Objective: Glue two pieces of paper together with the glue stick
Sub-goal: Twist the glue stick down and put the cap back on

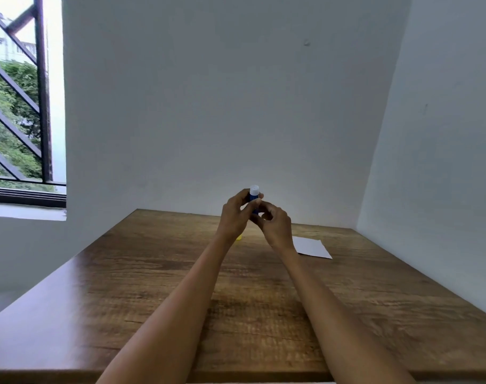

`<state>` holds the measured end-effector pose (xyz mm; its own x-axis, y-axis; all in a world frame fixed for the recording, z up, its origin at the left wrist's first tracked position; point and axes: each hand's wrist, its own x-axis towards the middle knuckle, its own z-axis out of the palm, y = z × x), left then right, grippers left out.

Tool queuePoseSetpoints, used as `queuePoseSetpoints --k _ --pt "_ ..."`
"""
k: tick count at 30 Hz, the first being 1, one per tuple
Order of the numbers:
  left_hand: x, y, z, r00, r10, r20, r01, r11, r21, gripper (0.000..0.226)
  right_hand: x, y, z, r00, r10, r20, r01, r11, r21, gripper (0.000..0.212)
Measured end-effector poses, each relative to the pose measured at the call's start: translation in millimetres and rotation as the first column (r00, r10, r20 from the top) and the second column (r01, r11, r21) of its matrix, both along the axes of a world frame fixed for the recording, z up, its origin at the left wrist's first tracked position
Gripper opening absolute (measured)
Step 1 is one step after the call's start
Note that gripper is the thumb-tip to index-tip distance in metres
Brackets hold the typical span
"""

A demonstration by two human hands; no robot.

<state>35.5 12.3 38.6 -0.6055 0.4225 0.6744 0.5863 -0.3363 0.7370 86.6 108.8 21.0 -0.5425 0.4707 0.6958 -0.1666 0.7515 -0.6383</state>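
I hold a glue stick (253,194) upright above the far part of the wooden table (158,273). It has a blue body and a white upper end. My left hand (235,217) grips the blue body from the left. My right hand (275,225) has its fingers curled around the stick's lower end. A white sheet of paper (312,247) lies flat on the table just right of my right wrist. A small yellow thing (239,237) shows on the table under my left wrist, mostly hidden. Only one sheet is visible.
White walls close the table in at the back and on the right. A barred window (23,106) with a sill is on the left wall.
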Motion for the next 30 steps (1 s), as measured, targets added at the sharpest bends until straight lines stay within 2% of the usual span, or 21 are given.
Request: queuePoseSetpoints --k 3,8,10,12,15,17,20,22,24,26,30 --pt "-1 2 -3 1.000 -0.004 -0.028 0.003 1.000 -0.014 0.021 1 3 -2 0.998 -0.046 0.045 0.045 0.999 0.010 0.028" --pt "4 7 -3 0.997 0.000 -0.076 -0.003 0.999 -0.037 0.022 -1 3 -3 0.966 -0.256 -0.036 0.258 0.964 0.070 0.024" --pt "7 10 -5 0.995 -0.006 -0.097 0.001 0.999 -0.051 0.021 0 7 -5 0.964 -0.265 -0.022 0.266 0.961 0.069 0.024" --pt "7 12 -8 0.989 0.003 -0.146 -0.014 0.997 -0.073 0.018 2 10 -6 0.975 -0.220 0.020 0.219 0.974 0.061 0.025" --pt "6 12 -8 0.989 0.017 -0.145 -0.027 0.997 -0.074 0.018 7 12 -2 0.997 0.001 0.083 0.001 0.999 -0.036 0.028" --pt "3 10 -8 0.992 0.019 -0.122 -0.026 0.998 -0.057 0.020 9 11 0 0.978 0.117 0.171 -0.113 0.993 -0.034 0.030" --pt "-2 7 -10 0.992 0.036 -0.122 -0.042 0.998 -0.048 0.022 10 10 2 0.945 0.166 0.283 -0.165 0.986 -0.025 0.031" --pt "-2 8 -10 0.991 0.040 -0.130 -0.046 0.998 -0.044 0.022 13 9 2 0.965 0.078 0.251 -0.093 0.995 0.047 0.028" --pt "-1 9 -9 0.992 0.029 -0.119 -0.033 0.999 -0.028 0.020 14 8 1 0.985 -0.147 0.086 0.127 0.970 0.205 0.026" --pt "1 11 -6 0.995 0.007 -0.097 -0.007 1.000 0.006 0.019 12 5 0 0.955 -0.291 -0.051 0.294 0.919 0.262 0.028" --pt "5 13 -7 0.993 0.000 -0.120 0.000 1.000 -0.002 0.020 7 7 0 0.957 -0.290 -0.009 0.287 0.940 0.186 0.028"
